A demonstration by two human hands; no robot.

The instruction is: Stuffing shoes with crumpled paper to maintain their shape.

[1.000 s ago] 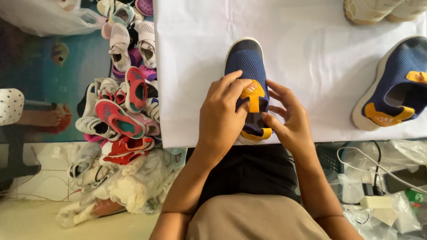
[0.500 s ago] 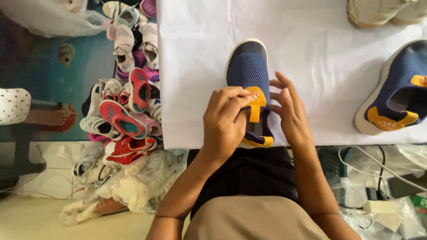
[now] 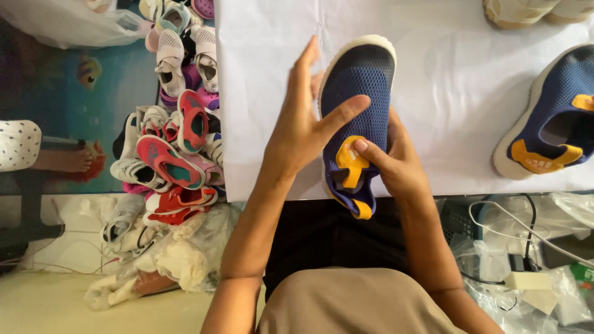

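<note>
right hand [image 3: 396,170]: fingers pinching yellow strap of navy shoe [image 3: 357,93] at white worktop [image 3: 451,111] near edge | left hand [image 3: 303,127]: fingers spread, thumb resting on shoe | matching shoe [image 3: 550,114] well apart, right

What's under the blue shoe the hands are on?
A white sheet lies under the blue shoe; its heel overhangs the sheet's near edge. The right hand cups that end, hiding the sole, and the left hand rests open alongside.
</note>
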